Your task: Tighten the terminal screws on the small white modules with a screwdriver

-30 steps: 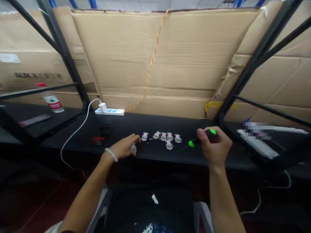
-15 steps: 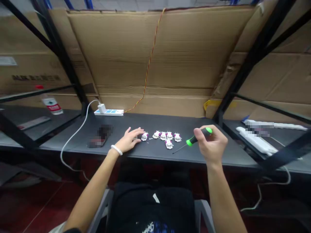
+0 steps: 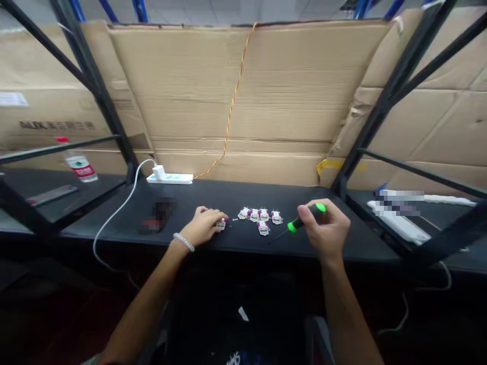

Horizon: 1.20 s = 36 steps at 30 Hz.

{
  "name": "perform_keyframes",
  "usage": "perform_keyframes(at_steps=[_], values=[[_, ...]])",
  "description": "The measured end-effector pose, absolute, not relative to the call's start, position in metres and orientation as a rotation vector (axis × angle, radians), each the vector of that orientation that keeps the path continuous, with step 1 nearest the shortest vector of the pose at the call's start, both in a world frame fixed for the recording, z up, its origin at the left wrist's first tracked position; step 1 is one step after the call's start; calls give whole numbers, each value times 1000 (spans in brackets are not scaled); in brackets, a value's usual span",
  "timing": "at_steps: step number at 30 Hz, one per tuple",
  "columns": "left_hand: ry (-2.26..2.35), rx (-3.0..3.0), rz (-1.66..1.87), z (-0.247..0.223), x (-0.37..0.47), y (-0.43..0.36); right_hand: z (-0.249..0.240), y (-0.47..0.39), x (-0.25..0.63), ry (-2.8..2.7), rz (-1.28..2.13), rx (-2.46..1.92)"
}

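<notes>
My left hand rests on the dark tabletop, its fingers curled over a small white and purple part that is partly hidden under them. My right hand is closed around a black and green screwdriver, whose thin shaft points down and left toward the table. Between the hands lie several similar parts, among them a nearer white one and a right-hand one. A tiny light piece lies close to my left fingertips, too small to make out.
A white power strip with a plugged-in charger and cable sits at the back left. Nearer is a blurred dark object. Black metal frame posts flank the table, and cardboard stands behind it. A bottle is at far left.
My left fingers, stretched out beside the leftmost part before, have now curled over it, and that part has shifted slightly left. My right hand still holds the screwdriver in nearly the same place.
</notes>
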<state>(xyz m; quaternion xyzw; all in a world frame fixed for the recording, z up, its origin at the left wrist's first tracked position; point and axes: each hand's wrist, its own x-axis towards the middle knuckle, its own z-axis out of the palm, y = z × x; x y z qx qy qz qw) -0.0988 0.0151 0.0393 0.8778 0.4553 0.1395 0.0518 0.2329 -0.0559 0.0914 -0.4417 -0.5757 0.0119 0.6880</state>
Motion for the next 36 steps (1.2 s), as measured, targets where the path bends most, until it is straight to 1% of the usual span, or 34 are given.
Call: perform_keyframes(at_steps=[7, 12, 15, 19, 22, 24, 26, 29, 31, 36], values=[[1281, 2514, 349, 55, -98, 3, 92, -58, 234, -1276, 49, -970], [1097, 2544, 383, 51, -74, -7, 91, -59, 236, -1284, 70, -947], [999, 2594, 501, 38, -50, -13, 90, -58, 239, -1291, 64, -946], [982, 2561, 688, 26, -31, -11, 89, -58, 243, -1277, 66, -942], [1083, 2446, 842, 27, -34, -1, 89, -58, 247, -1264, 50, -926], [1243, 2392, 927, 30, -40, 10, 89, -59, 248, -1260, 42, -922], [1436, 2412, 869, 33, -44, 22, 90, -59, 248, -1262, 47, -930], [1642, 2474, 583, 34, -43, 37, 92, -61, 248, -1258, 37, -953], [1674, 2486, 482, 33, -40, 44, 94, -62, 249, -1253, 28, -967], [1648, 2510, 456, 31, -33, 49, 95, -64, 249, -1256, 31, -964]])
